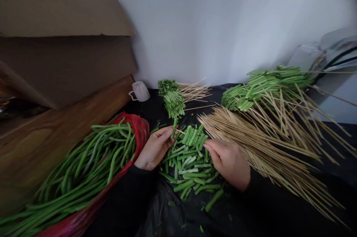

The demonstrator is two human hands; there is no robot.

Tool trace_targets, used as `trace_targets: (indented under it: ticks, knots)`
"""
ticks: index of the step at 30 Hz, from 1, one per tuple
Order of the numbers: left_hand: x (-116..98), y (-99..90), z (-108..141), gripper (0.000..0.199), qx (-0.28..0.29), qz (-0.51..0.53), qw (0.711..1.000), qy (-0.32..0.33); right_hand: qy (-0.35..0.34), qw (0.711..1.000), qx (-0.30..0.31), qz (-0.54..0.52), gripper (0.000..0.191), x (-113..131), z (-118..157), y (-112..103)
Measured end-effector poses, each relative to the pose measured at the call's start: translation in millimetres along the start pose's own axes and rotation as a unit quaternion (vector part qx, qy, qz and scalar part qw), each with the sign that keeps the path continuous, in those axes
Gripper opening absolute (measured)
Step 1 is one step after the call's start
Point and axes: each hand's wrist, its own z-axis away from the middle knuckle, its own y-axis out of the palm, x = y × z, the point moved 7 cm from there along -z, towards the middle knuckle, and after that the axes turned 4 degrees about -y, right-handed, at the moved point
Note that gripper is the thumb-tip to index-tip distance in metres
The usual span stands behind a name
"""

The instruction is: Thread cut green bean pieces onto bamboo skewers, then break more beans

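Note:
Between thumb and fingers, my left hand (156, 146) pinches a short cut piece of green bean (174, 127) at the tip of a bamboo skewer (180, 131). Several bean pieces (192, 135) sit side by side along that skewer. My right hand (228, 160) is closed at the other end of the row, with the skewer's end hidden in its fingers. Below both hands lies a loose heap of cut bean pieces (195, 175) on black plastic sheeting (164, 214).
Long whole beans (92, 162) fill a red plastic bag (141, 131) at left. Bare skewers (267, 144) lie at right. Threaded bean skewers are stacked at the back (174, 103) and back right (273, 84). A white mug (141, 92) stands near a cardboard box (67, 62).

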Motion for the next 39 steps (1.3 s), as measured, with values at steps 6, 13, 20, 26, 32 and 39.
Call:
trace_targets:
  ticks: [6, 13, 20, 26, 32, 39]
  knots:
    - [-0.3, -1.3, 0.4, 0.026, -0.009, -0.003, 1.0, 0.003, -0.003, 1.0, 0.001, 0.0, 0.028, -0.1, 0.3, 0.4]
    - [-3.7, -4.5, 0.6, 0.025, -0.031, -0.023, 0.999, 0.03, -0.003, 1.0, 0.002, 0.005, 0.027, 1.6, 0.2, -0.3]
    - [-0.6, -0.6, 2.0, 0.025, -0.032, -0.029, 0.999, 0.017, -0.003, 1.0, 0.001, -0.004, 0.027, 0.9, 1.8, 1.6]
    - [5.3, 11.1, 3.8, 0.025, 0.01, -0.097, 0.995, 0.01, -0.005, 1.0, 0.006, -0.011, 0.028, 2.8, 2.2, 3.8]
    - [1.5, 12.3, 5.6, 0.023, 0.004, -0.135, 0.99, 0.037, -0.005, 1.0, 0.008, -0.014, 0.028, 4.0, 1.3, 2.6]
    - [-1.6, 11.6, 8.0, 0.022, 0.005, -0.128, 0.991, 0.031, 0.006, 1.0, 0.001, -0.014, 0.026, 2.4, 0.7, 0.5]
